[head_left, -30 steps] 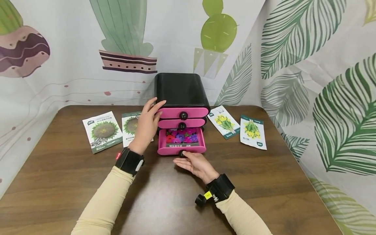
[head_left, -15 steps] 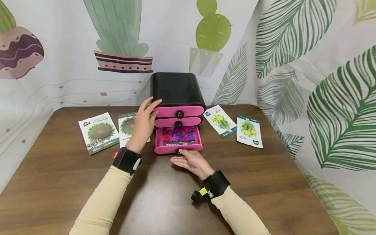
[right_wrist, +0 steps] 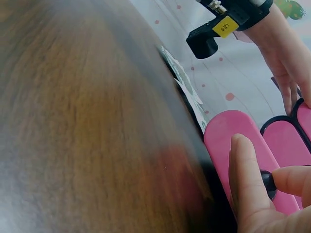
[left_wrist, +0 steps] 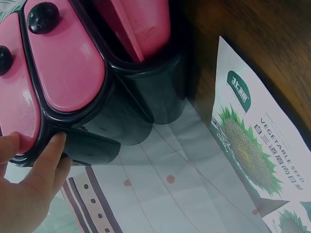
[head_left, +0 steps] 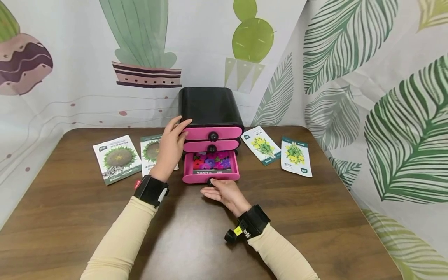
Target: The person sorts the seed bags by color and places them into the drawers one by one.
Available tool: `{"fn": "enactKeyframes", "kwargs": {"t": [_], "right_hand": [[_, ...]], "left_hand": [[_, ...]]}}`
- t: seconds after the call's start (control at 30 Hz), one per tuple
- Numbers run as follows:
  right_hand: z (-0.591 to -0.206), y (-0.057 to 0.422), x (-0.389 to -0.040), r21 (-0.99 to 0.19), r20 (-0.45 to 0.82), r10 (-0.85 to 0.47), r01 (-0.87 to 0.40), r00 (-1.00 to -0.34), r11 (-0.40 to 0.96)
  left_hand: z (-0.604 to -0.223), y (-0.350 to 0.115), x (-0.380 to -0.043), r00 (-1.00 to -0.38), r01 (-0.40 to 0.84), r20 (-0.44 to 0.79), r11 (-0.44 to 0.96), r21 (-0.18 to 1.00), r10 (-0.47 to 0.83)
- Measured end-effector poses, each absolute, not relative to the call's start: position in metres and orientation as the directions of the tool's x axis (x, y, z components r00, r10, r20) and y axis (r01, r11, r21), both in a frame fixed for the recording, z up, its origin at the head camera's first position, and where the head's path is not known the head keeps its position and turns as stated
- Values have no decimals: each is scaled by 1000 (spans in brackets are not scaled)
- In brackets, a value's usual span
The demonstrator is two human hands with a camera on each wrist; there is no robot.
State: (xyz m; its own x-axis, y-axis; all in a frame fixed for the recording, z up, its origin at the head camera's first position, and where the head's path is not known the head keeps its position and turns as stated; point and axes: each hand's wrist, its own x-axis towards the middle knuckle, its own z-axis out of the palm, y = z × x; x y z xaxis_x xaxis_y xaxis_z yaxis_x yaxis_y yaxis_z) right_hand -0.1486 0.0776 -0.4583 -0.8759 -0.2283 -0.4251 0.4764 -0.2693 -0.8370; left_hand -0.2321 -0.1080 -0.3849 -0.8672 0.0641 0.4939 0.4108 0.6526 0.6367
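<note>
A black mini drawer cabinet [head_left: 210,107] with pink drawer fronts stands at the back of the table. Its bottom drawer [head_left: 194,178] is pulled out, and inside lies a flower seed packet [head_left: 212,161] printed with red, pink and purple blooms. My right hand [head_left: 227,195] pinches the drawer's black knob [right_wrist: 267,184] between thumb and a finger, other fingers extended below it. My left hand [head_left: 169,149] rests on the cabinet's upper left side; in the left wrist view its fingers [left_wrist: 47,160] touch the casing and the top drawer's edge. The two upper drawers are closed.
Two sunflower seed packets [head_left: 119,158] lie left of the cabinet, one partly behind my left hand. Two packets with yellow flowers [head_left: 295,157] lie to the right. A printed cloth [head_left: 206,46] hangs behind the wooden table [head_left: 301,202].
The head view has shifted slightly, moving the scene a little to the left. Both hands keep their places on the cabinet and knob, and the drawer stays pulled out about as far.
</note>
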Motion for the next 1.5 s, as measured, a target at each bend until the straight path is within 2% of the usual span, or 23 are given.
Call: {"fn": "enactKeyframes", "kwargs": {"t": [0.6, 1.5], "right_hand": [[-457, 90, -140, -847, -442, -265, 496, -857, -193], [-455, 90, -154, -835, -459, -262, 513, -849, -201]], "left_hand": [[-384, -109, -232, -877, 396, 477, 651, 648, 59], [-384, -109, -233, -864, 422, 500, 634, 647, 65]]}}
